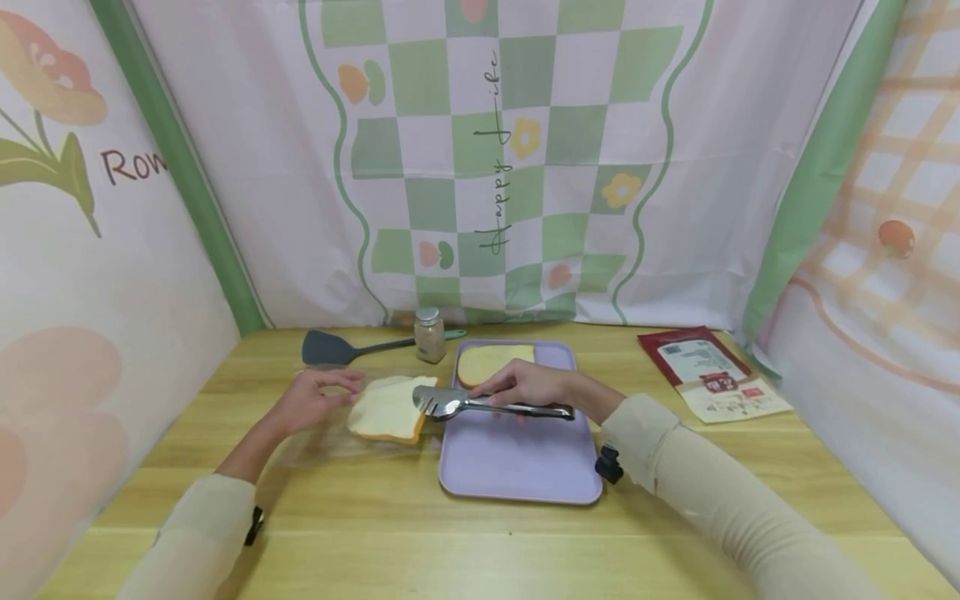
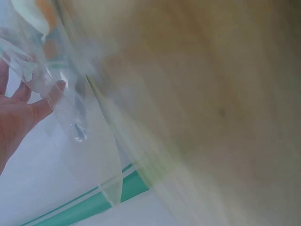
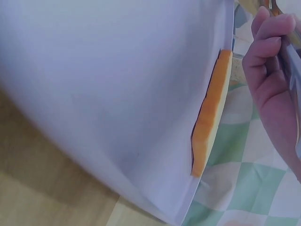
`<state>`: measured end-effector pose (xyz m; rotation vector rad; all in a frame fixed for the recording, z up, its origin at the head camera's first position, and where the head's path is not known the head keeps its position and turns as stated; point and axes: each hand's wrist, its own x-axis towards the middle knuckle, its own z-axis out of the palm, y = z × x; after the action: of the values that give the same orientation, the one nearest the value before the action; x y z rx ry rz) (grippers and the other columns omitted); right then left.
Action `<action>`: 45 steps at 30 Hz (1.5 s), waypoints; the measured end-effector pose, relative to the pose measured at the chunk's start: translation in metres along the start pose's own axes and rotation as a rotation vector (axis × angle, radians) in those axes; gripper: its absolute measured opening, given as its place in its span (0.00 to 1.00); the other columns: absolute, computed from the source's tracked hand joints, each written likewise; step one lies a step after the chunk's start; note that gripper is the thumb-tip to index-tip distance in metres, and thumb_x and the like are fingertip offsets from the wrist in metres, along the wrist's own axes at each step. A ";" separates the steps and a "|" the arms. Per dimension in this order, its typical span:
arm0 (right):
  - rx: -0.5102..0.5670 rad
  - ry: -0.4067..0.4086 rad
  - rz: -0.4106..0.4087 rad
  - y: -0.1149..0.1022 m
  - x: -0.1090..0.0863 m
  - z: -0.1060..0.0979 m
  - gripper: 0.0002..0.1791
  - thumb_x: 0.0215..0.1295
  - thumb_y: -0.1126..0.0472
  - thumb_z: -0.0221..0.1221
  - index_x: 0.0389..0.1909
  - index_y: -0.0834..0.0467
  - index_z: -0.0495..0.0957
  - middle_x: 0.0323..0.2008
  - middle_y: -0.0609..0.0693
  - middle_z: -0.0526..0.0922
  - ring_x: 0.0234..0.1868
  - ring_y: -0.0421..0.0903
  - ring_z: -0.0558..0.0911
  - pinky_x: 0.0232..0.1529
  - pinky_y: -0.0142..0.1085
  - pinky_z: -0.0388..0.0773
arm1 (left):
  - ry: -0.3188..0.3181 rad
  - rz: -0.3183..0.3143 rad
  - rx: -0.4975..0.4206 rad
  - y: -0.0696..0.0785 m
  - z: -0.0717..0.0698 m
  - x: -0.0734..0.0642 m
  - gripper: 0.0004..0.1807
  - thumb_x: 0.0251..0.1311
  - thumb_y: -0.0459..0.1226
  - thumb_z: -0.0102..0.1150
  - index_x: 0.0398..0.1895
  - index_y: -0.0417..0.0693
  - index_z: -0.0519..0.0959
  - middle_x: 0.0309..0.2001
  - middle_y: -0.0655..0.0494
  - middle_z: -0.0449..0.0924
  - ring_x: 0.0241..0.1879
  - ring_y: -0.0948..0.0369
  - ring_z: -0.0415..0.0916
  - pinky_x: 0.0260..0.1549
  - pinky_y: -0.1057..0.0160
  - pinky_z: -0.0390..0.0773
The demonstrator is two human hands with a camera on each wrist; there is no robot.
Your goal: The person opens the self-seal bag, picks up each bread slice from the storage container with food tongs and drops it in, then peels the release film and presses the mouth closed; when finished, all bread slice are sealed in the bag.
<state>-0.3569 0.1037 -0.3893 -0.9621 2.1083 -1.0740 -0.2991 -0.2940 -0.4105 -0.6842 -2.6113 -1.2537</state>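
Observation:
My left hand (image 1: 313, 402) pinches a clear plastic bag (image 2: 84, 120), which shows best in the left wrist view. In that bag's opening is a slice of bread (image 1: 384, 410) with an orange-brown crust. My right hand (image 1: 528, 383) grips metal tongs (image 1: 444, 403) by their handle, over the lilac tray (image 1: 517, 471). The head of the tongs overlaps the right edge of the bagged slice. Another bread slice (image 1: 491, 360) lies flat at the far end of the tray; its crust side (image 3: 207, 127) faces the right wrist camera.
Behind the bag lies a dark spatula (image 1: 328, 348), beside a small glass jar (image 1: 430, 337) with a metal lid. A red and cream food packet (image 1: 712, 375) lies on the wooden table (image 1: 360, 533) at the right. Patterned curtains (image 1: 517, 167) enclose the back and sides.

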 end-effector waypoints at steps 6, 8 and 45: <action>-0.006 -0.031 -0.016 0.000 0.002 -0.001 0.19 0.71 0.63 0.59 0.62 0.56 0.78 0.42 0.60 0.87 0.17 0.41 0.77 0.21 0.32 0.77 | 0.010 0.008 0.000 -0.001 0.001 0.000 0.05 0.57 0.30 0.69 0.35 0.37 0.86 0.53 0.40 0.82 0.58 0.40 0.76 0.56 0.44 0.74; -0.019 -0.045 -0.028 -0.001 0.004 -0.002 0.20 0.71 0.63 0.59 0.62 0.57 0.77 0.42 0.60 0.87 0.17 0.41 0.77 0.22 0.32 0.77 | 0.004 0.018 0.001 0.000 0.001 0.000 0.04 0.57 0.30 0.69 0.35 0.38 0.87 0.53 0.40 0.82 0.58 0.40 0.76 0.53 0.46 0.76; -0.052 -0.022 -0.079 -0.035 0.044 0.023 0.19 0.71 0.66 0.57 0.61 0.59 0.78 0.33 0.62 0.87 0.18 0.42 0.77 0.22 0.34 0.77 | 0.030 0.078 -0.011 0.002 0.000 -0.003 0.03 0.58 0.30 0.68 0.35 0.42 0.87 0.55 0.41 0.81 0.59 0.41 0.75 0.59 0.39 0.69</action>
<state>-0.3531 0.0440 -0.3788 -1.0853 2.1046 -1.0469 -0.2956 -0.2938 -0.4101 -0.7557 -2.5294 -1.2464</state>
